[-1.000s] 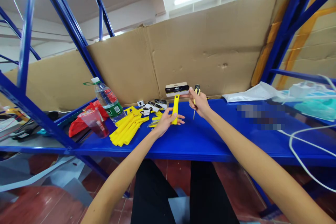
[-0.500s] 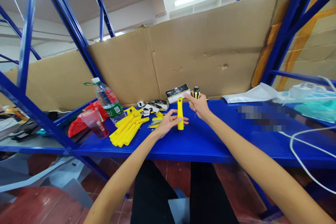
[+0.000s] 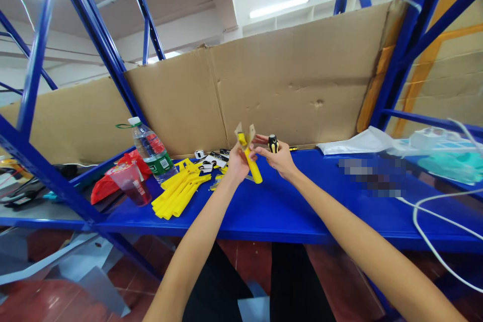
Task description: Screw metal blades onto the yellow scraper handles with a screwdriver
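My left hand (image 3: 236,165) is closed around a yellow plastic handle (image 3: 255,172), a tube tilted over the table. A small card (image 3: 251,132) sits folded at the handle's upper end, its sides standing up like two flaps. My right hand (image 3: 282,162) keeps a screwdriver (image 3: 273,143) with a black and yellow grip tucked in its palm. Its thumb and fingertips touch the card and the top of the handle. Left of my hands lies a pile of similar yellow handles (image 3: 176,195), with several black-and-white cards (image 3: 215,159) behind it.
A water bottle (image 3: 153,153) and a reddish plastic cup (image 3: 132,185) stand at the left of the blue table (image 3: 287,211). Cardboard (image 3: 264,80) walls off the back. On the right lie a white bag (image 3: 354,142) and a white cable (image 3: 417,206).
The card, flat and upright before, is now folded about the handle's top. My left hand has moved up the handle, which has gone from upright to tilted.
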Demonstrator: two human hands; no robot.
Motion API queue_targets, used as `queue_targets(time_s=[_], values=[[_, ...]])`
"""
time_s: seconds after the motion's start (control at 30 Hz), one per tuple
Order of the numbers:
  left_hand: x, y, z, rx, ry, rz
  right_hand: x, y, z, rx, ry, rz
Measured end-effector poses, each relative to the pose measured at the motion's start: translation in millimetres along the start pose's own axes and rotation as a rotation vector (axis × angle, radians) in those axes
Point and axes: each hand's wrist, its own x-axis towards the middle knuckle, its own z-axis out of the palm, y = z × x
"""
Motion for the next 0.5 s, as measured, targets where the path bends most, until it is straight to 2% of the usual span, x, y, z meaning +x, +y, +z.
queue_targets(time_s=[0.1, 0.3, 0.4, 0.5], values=[[-2.4, 3.4, -6.7, 0.016, -0.082, -0.165, 1.1, -1.7, -0.4, 0.005, 0.004, 0.026], [-14.5, -11.9, -22.3, 0.122, -0.108, -0.354, -3.9, -5.1, 2.0, 0.036, -0.065, 0.163], [-13.5, -20.4, -23.4, 0.161, -0.099, -0.347, -5.2, -6.3, 1.3, 0.035, -0.075, 0.187], [-8.4, -27.2, -23.4, 0.207, -0.06, -0.256, -2.5, -2.9, -2.1, 0.025, -0.017, 0.193]])
